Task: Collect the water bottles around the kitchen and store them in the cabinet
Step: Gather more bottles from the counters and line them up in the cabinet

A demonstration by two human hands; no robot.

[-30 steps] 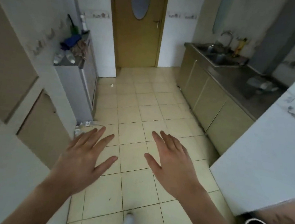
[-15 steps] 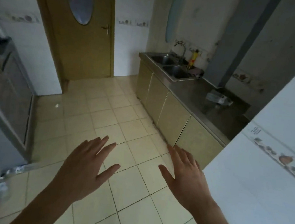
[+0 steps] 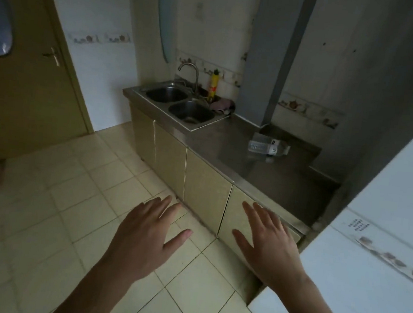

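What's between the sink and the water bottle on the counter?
Only bare steel counter lies between the sink and the lying water bottle, as the head view shows.

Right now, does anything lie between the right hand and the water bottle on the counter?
Nothing visible does. The right hand is open above the cabinet doors, and bare steel countertop stretches up to the water bottle lying on its side.

Both forearms reach up from the lower frame, left hand [image 3: 147,236] and right hand [image 3: 269,244] palm-down, fingers spread, empty.
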